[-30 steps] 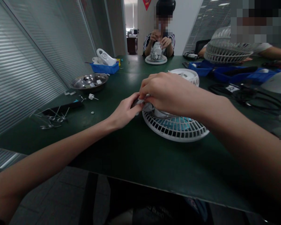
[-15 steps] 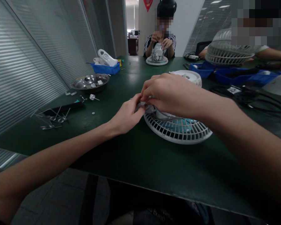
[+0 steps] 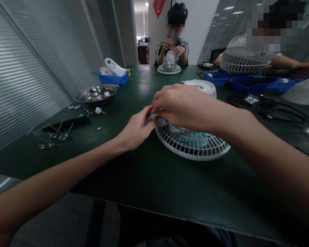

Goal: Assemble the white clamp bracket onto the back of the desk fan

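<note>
A white fan grille (image 3: 193, 145) with blue blades under it lies flat on the dark green table (image 3: 149, 178). My right hand (image 3: 181, 106) curls over its far left part, fingers closed on a small grey piece at the fan's middle. My left hand (image 3: 136, 128) comes in from the left and pinches the same spot, fingertips touching those of the right hand. What exactly sits between the fingers is hidden.
A steel bowl (image 3: 95, 94) with small parts and loose metal clips (image 3: 53, 137) lie to the left. Blue bins (image 3: 113, 78) and black cables (image 3: 278, 108) sit farther back. A person (image 3: 173, 44) works on a fan at the far end; another person holds a grille (image 3: 244, 56) at the right.
Both hands stay pinched on the fan's middle. The view has shifted slightly, so everything sits a little lower and to the left.
</note>
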The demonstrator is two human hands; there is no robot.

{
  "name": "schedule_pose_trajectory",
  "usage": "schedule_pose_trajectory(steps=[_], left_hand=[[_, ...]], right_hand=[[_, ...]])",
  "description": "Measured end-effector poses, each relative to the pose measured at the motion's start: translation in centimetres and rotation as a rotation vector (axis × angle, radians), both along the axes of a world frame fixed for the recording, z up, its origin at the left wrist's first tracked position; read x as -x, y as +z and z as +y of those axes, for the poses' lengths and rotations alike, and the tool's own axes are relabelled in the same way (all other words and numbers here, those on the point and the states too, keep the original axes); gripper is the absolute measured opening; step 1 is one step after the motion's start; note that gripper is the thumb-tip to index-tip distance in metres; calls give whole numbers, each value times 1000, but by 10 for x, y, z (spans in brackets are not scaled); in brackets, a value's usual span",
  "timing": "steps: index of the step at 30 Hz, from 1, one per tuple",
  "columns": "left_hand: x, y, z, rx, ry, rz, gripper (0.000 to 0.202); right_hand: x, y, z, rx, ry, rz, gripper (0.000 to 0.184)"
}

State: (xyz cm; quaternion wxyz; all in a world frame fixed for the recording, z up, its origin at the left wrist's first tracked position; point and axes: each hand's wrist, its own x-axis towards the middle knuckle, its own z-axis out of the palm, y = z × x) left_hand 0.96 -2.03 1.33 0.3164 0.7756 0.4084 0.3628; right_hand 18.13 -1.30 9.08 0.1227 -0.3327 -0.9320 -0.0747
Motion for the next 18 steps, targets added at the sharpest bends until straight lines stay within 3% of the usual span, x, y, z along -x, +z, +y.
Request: schedule_pose_trajectory(steps=[7, 14, 18], left_hand=[[-2, 2, -3, -48, 39, 2, 23], [-3, -5, 1, -154, 148, 108, 15], [-2, -9, 3, -191, 147, 120, 18]], right_hand=[[0, -1, -6, -65, 40, -12, 22], [4, -7, -1, -156, 98, -17, 13], [5, -7, -1, -171, 89, -50, 12]])
